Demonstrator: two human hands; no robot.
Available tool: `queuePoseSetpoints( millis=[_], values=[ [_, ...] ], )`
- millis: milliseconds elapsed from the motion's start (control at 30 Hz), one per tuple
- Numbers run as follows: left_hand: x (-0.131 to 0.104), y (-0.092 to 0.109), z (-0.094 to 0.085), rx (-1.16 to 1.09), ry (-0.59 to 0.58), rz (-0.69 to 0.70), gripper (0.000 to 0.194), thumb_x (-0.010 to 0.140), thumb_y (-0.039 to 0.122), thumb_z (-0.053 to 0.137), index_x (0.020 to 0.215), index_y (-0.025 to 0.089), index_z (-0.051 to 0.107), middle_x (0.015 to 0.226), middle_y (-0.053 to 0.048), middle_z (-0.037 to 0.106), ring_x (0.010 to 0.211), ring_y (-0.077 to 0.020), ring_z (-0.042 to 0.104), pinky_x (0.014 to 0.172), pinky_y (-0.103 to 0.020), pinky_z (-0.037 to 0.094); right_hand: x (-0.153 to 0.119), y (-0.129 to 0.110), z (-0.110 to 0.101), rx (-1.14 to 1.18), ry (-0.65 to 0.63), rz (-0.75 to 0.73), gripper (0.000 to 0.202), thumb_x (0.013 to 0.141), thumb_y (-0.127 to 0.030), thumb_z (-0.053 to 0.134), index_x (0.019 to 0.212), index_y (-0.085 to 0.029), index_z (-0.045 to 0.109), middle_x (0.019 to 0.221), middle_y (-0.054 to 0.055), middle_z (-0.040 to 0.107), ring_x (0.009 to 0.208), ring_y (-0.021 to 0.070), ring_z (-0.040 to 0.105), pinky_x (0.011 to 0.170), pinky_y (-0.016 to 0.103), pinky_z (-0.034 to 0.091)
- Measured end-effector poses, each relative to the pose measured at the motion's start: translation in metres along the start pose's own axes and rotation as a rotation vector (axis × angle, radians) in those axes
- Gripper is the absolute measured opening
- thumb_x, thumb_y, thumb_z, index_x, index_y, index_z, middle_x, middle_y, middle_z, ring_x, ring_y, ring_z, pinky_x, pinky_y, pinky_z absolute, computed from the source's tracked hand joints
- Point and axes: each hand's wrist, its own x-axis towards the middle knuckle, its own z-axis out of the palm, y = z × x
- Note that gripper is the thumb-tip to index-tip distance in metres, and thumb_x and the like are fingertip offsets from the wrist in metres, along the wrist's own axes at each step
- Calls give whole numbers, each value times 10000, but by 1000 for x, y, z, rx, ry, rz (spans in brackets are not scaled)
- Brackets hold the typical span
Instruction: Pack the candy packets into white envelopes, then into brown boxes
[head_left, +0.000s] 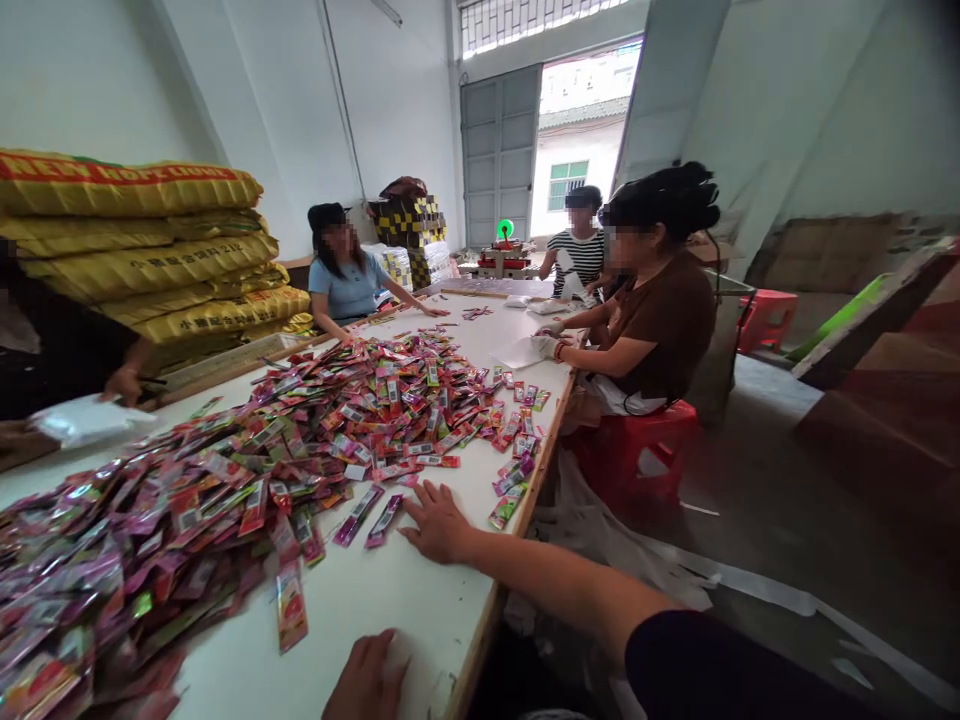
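Purple packet (384, 522) lies flat on the white table (420, 610), just beyond the pile (300, 430)'s near edge; long axis slants from near-left to far-right, roughly parallel to a second purple packet (358, 515); slim, flat, glossy wrappers; tabletop smooth, wood-edged; right hand (439, 525) open, palm down, fingers spread at the packet's far end, contact unclear; left hand (367, 680) loosely bent, cut by the frame, hold cannot be told.

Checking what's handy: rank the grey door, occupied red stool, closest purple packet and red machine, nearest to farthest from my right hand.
In the head view, from your right hand:
1. Purple packet, by the fingertips
2. Red stool, ahead, right
3. Red machine, far end
4. Grey door, behind it
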Motion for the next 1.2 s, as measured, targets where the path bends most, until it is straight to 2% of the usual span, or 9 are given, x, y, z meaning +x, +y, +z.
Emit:
queuePoseSetpoints(
  millis=[133, 233, 400, 500, 567, 700, 867, 1000, 1200],
  values=[
    [-33, 36, 6, 58, -7, -3, 345, 869, 187, 463, 1154, 139, 651, 1109, -121, 670, 1039, -228, 631, 947, -356, 500, -29, -6, 1, -77, -101, 10, 541, 981, -432, 364, 1454, -174, 406, 1503, 180, 383, 1407, 325, 300, 1106, 536, 252],
    [-51, 54, -3, 17, 56, -39, 400, 843, 196, 594, 1236, 122, 603, 1160, -131, 653, 1076, -238, 614, 972, -367, 494, -44, 4, 12, -188, -39, -38, 523, 988, -395, 292, 1390, -113, 471, 1457, 218, 413, 1347, 342, 365, 1025, 511, 343],
    [-109, 37, -75, 136, 658, -381, 315, 897, 205, 534, 1201, 153, 600, 1180, -118, 655, 1039, -202, 626, 953, -367, 505, -44, 23, 34, -251, 8, -88, 597, 980, -486, 216, 1390, -135, 472, 1439, 210, 422, 1348, 375, 350, 1018, 553, 314],
    [-158, 29, -106, 292, 826, -692, 221, 893, 177, 514, 1060, 135, 653, 1016, -110, 696, 935, -201, 639, 891, -349, 500, -54, 24, 31, -276, -25, -69, 625, 976, -495, 162, 1405, -155, 464, 1451, 203, 411, 1353, 362, 343, 1026, 536, 292],
    [-180, 24, -105, 280, 751, -786, 190, 899, 191, 511, 983, 146, 675, 892, -76, 706, 842, -180, 645, 826, -308, 496, -56, 23, 29, -297, -27, -55, 643, 969, -499, 128, 1409, -168, 461, 1458, 199, 403, 1356, 355, 334, 1027, 528, 274],
    [-200, 12, -77, 201, 534, -738, 200, 896, 201, 521, 980, 166, 700, 940, -56, 732, 809, -154, 659, 817, -276, 501, -54, 23, 32, -309, -46, -26, 687, 949, -521, 83, 1418, -179, 451, 1482, 187, 378, 1367, 345, 307, 1039, 509, 239],
    [-222, -21, -98, 485, 702, -935, 332, 886, 166, 481, 1149, 66, 658, 1142, -169, 682, 1080, -256, 608, 992, -366, 452, -51, 28, 38, -289, -51, -21, 745, 915, -542, 38, 1419, -183, 452, 1489, 178, 371, 1373, 333, 290, 1037, 503, 226],
    [-235, -61, -123, 588, 607, -1103, 565, 926, 362, 471, 1364, 7, 493, 1325, -269, 545, 1219, -380, 503, 999, -478, 431, -50, 31, 45, -271, -26, -23, 786, 874, -572, 25, 1401, -196, 472, 1481, 160, 394, 1359, 337, 320, 1025, 518, 244],
    [-236, -110, -92, 562, 504, -1241, 622, 966, 459, 352, 1494, 131, 343, 1547, -262, 266, 1434, -423, 226, 1113, -594, 246, -51, 25, 42, -265, -9, -34, 786, 885, -559, 4, 1377, -177, 483, 1466, 161, 418, 1360, 344, 340, 1051, 514, 259]
  ],
)
